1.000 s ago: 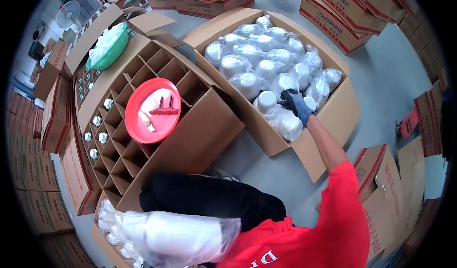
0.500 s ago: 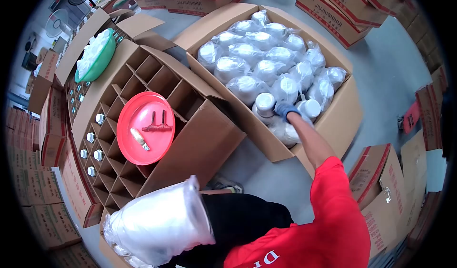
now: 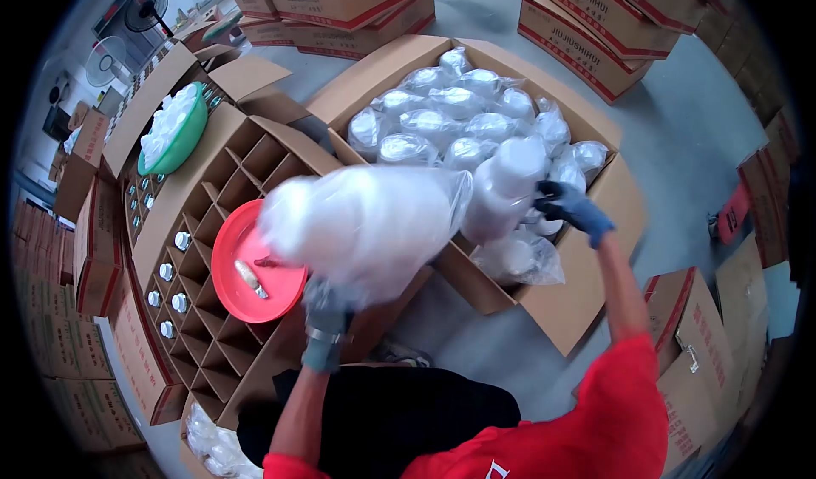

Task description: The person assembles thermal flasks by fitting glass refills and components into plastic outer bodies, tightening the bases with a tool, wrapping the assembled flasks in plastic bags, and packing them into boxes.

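Observation:
My left hand, in a grey glove, is closed on the underside of a clear plastic bag. Rounded white shapes inside the bag are blurred, and its mouth faces right. Close to that mouth a whitish translucent bottle stands tilted above the large open carton. My right hand, gloved in blue-grey, has its curled fingers against the bottle's right side. Bagged bottles fill much of the carton. Behind my left hand, a red plastic basin holds a pale-handled tool.
A divided carton under the basin holds several white-capped bottles. The green basin is heaped with white pieces. Stacked cartons stand at the back, and an open carton at the right. Plastic-wrapped items lie at lower left.
The plastic bag has risen from beside my lap to the upper right, with my left hand now visible beneath it. My right hand has come up from the carton, and the bottle is raised.

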`<act>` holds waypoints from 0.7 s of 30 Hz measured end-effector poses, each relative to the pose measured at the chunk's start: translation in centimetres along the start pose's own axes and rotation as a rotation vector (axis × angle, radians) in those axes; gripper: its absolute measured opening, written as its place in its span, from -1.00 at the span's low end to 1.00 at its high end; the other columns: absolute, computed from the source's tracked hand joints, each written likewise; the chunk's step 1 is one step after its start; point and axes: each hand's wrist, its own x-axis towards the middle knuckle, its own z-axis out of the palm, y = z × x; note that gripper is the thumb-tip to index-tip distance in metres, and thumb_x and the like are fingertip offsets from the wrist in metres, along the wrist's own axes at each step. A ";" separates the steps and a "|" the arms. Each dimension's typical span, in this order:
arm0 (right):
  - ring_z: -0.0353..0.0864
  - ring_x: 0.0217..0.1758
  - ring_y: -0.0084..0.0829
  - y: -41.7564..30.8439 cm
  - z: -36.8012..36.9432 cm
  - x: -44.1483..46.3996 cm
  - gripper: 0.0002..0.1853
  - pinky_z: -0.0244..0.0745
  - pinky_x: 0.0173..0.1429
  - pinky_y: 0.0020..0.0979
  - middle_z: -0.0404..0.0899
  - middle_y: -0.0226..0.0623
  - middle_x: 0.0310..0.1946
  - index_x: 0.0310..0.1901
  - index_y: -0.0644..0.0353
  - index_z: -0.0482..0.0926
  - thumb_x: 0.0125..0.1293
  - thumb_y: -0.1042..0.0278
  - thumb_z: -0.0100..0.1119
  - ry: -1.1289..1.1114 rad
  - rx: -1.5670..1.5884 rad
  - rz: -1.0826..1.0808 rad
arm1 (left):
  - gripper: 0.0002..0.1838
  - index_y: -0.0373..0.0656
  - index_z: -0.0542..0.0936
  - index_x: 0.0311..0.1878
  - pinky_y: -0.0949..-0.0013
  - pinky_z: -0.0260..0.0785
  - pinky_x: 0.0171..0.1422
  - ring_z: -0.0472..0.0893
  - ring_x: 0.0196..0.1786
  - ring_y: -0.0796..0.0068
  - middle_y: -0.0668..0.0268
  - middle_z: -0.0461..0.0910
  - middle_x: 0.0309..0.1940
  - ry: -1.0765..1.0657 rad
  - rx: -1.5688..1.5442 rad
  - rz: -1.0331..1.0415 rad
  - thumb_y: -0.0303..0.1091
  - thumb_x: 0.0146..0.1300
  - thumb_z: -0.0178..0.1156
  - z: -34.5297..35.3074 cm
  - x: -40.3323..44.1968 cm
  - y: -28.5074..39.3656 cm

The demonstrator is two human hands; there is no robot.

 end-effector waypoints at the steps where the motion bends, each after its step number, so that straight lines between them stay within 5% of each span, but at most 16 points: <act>1: 0.59 -0.01 -0.55 -1.8 -1.6 -3.1 -0.39 0.55 -0.05 -0.48 0.58 -0.32 0.09 0.35 0.25 0.39 0.31 0.26 0.29 0.091 0.061 -0.033 | -0.89 -0.03 0.61 -0.26 0.11 0.49 -0.06 0.62 -0.22 0.25 0.31 0.62 -0.23 -0.030 -0.153 -0.071 -0.37 0.12 0.26 2.0 2.9 0.2; 4: 0.57 0.05 -0.57 -3.9 -5.2 -10.4 -0.33 0.58 0.01 -0.43 0.53 -0.28 0.20 0.42 0.26 0.28 0.33 0.30 0.28 0.376 -0.012 -0.126 | -0.80 -0.16 0.59 -0.08 0.24 0.52 -0.03 0.65 -0.06 0.27 0.25 0.65 -0.22 -0.195 -0.635 -0.410 -0.39 0.24 0.17 7.9 13.4 1.9; 6: 0.54 0.08 -0.58 -2.9 -6.0 -12.9 -0.35 0.57 0.02 -0.44 0.53 -0.27 0.20 0.42 0.27 0.27 0.35 0.33 0.26 0.529 -0.147 -0.167 | -0.80 -0.14 0.65 -0.15 0.14 0.50 0.06 0.67 -0.08 0.10 0.09 0.67 -0.12 -0.350 -0.545 -0.334 -0.43 0.22 0.08 12.7 17.5 3.2; 8: 0.51 0.11 -0.57 -1.6 -6.1 -14.9 -0.39 0.56 0.02 -0.46 0.54 -0.26 0.18 0.41 0.29 0.29 0.37 0.35 0.22 0.685 -0.495 -0.289 | -0.74 -0.15 0.63 -0.07 0.06 0.48 0.07 0.66 -0.09 -0.01 0.03 0.67 -0.17 -0.761 -0.338 -0.290 -0.36 0.23 0.07 19.3 17.6 4.6; 10: 0.52 0.12 -0.51 -1.2 -4.5 -16.4 -0.42 0.59 0.03 -0.43 0.52 -0.22 0.18 0.39 0.31 0.30 0.38 0.37 0.20 0.732 -0.446 -0.240 | -0.72 -0.15 0.64 -0.05 0.04 0.47 0.12 0.66 -0.04 -0.03 0.00 0.68 -0.15 -0.715 -0.386 -0.230 -0.34 0.23 0.07 23.4 15.1 6.0; 13: 0.54 0.12 -0.43 -1.9 -1.0 -17.4 -0.47 0.66 0.03 -0.36 0.48 -0.19 0.17 0.34 0.38 0.32 0.39 0.42 0.16 0.675 -0.206 -0.253 | -0.50 -0.22 0.48 0.27 0.09 0.41 0.26 0.58 0.18 -0.02 -0.06 0.59 0.09 -0.782 -0.585 -0.649 -0.31 0.25 0.14 20.4 12.9 6.6; 15: 0.54 0.11 -0.42 -5.1 3.2 -17.8 -0.49 0.66 0.02 -0.37 0.49 -0.20 0.15 0.32 0.39 0.33 0.38 0.46 0.17 0.626 -0.052 -0.273 | -0.36 -0.16 0.37 0.37 0.07 0.37 0.30 0.53 0.21 -0.04 -0.09 0.51 0.17 -0.437 -0.638 -0.678 -0.20 0.24 0.25 16.9 11.4 7.0; 16: 0.55 0.10 -0.42 -6.2 5.3 -17.3 -0.50 0.66 0.02 -0.37 0.49 -0.21 0.14 0.31 0.40 0.34 0.38 0.47 0.18 0.585 0.031 -0.289 | -0.33 -0.16 0.37 0.38 0.18 0.41 0.26 0.53 0.20 0.07 -0.03 0.48 0.21 -0.455 -0.915 -0.868 -0.06 0.28 0.28 14.0 11.2 6.4; 17: 0.55 0.09 -0.43 -6.2 7.5 -16.7 -0.51 0.67 0.03 -0.36 0.50 -0.22 0.12 0.28 0.41 0.36 0.35 0.52 0.21 0.559 0.138 -0.306 | -0.40 -0.16 0.40 0.35 0.20 0.46 0.19 0.56 0.13 0.20 0.08 0.51 0.16 -0.189 -1.677 -1.177 -0.03 0.37 0.22 11.0 9.8 6.9; 18: 0.61 -0.18 -0.55 -8.3 10.6 -16.7 -0.63 0.55 -0.03 -0.44 0.64 -0.31 -0.29 0.05 0.40 0.54 0.23 0.50 0.33 0.567 0.203 -0.292 | -0.39 -0.07 0.36 0.40 0.03 0.45 0.25 0.58 0.15 0.29 0.20 0.51 0.23 -0.295 -2.036 -1.447 0.04 0.41 0.14 4.9 9.7 6.2; 21: 0.58 0.12 -0.36 -7.1 20.4 -16.9 -0.42 0.51 0.18 -0.29 0.53 -0.14 0.08 0.25 0.36 0.37 0.22 0.44 0.36 0.214 0.499 -0.396 | -0.30 -0.05 0.33 0.42 -0.08 0.35 0.37 0.48 0.29 0.16 0.17 0.46 0.30 0.158 -2.279 -1.649 0.22 0.40 0.04 -7.3 6.7 6.9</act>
